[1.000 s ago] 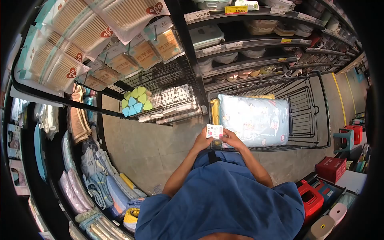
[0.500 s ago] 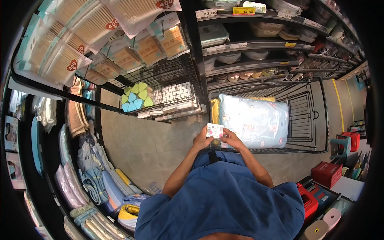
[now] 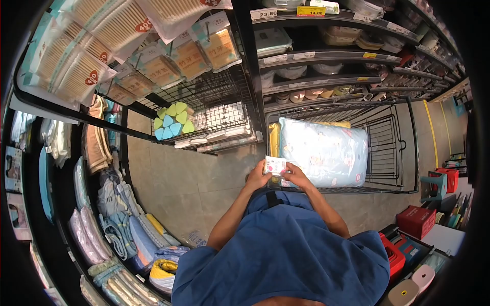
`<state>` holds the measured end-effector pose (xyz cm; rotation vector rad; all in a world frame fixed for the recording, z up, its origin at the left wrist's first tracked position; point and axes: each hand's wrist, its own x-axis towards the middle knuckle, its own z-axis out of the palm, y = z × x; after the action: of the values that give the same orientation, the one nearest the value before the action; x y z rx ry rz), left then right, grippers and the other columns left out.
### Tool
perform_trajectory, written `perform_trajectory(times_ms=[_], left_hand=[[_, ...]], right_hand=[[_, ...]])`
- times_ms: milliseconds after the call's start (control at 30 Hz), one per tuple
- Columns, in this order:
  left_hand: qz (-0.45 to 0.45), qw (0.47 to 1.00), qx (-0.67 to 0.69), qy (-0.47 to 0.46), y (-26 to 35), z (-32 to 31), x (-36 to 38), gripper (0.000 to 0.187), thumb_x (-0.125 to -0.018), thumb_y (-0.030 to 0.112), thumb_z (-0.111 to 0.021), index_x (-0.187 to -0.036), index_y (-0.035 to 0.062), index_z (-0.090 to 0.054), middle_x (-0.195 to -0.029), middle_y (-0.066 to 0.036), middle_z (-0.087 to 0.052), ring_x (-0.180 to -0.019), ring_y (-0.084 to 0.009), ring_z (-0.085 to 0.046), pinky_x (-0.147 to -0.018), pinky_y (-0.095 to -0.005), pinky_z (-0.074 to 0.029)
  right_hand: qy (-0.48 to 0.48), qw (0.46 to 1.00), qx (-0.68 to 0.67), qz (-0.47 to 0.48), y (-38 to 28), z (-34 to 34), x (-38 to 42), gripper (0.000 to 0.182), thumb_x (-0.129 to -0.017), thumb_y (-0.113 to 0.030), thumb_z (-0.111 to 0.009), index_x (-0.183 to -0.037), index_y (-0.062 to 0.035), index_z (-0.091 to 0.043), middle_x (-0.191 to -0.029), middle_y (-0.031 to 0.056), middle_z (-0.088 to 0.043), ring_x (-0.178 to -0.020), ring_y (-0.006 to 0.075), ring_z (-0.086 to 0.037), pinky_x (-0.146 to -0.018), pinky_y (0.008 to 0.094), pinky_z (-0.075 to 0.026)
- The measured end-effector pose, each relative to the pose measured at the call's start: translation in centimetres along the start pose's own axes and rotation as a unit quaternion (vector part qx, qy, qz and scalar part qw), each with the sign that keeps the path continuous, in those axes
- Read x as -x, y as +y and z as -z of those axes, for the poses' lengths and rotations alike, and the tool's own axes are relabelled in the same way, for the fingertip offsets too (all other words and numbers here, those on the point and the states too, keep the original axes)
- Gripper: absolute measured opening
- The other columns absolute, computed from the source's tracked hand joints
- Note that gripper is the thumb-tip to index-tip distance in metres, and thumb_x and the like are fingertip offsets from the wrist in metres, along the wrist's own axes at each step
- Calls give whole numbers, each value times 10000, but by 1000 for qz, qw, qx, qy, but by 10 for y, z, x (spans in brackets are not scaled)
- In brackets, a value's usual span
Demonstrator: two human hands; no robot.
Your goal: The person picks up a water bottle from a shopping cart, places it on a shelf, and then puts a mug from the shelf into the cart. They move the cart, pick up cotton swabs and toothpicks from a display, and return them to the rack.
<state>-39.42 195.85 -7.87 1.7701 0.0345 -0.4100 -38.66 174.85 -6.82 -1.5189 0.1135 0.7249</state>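
A small white packet [image 3: 275, 165] with pink marks and print is held between both hands, near the cart's left end. My left hand [image 3: 259, 176] grips its left side, thumb along the lower edge. On the right side, my right hand [image 3: 296, 176] closes on the same packet. Just beyond it, a pale blue plastic-wrapped bundle [image 3: 326, 155] with printed figures lies in the black wire shopping cart [image 3: 392, 189]. Something yellow [image 3: 274, 140] shows along the bundle's left and far edges.
Shelves of plastic containers [image 3: 337, 65] stand behind the cart. Packs of cotton swabs [image 3: 87, 76] hang at upper left, over a wire basket [image 3: 217, 122]. Folded textiles [image 3: 120, 219] fill the left shelves. A red box [image 3: 416, 222] sits at lower right.
Both hands keep hold of the packet in nearly the same place. The view has shifted very slightly.
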Motion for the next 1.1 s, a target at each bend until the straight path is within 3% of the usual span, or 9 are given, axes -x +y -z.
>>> perform_trajectory(times_ms=[300,1100], left_hand=[[3,1000,17,-11,-5,-2,0,647,-764,126,-643,-1325,-43,-368,-1159,-187,-604,-1064,-242,-599,-905,-314,-454],[50,999,1,-23,-9,0,-1,667,-765,152,-653,-1335,-35,-361,-1114,-168,-630,-1013,-239,-619,-872,-316,-468]], right_hand=[[11,1000,7,-7,0,-1,1,435,-837,-73,-603,-1260,-32,-508,-1025,54,-618,-929,125,-551,-797,261,-448],[-3,1000,4,-18,3,2,-1,478,-876,-132,-620,-1318,-32,-466,-1117,46,-597,-942,120,-558,-776,261,-474]])
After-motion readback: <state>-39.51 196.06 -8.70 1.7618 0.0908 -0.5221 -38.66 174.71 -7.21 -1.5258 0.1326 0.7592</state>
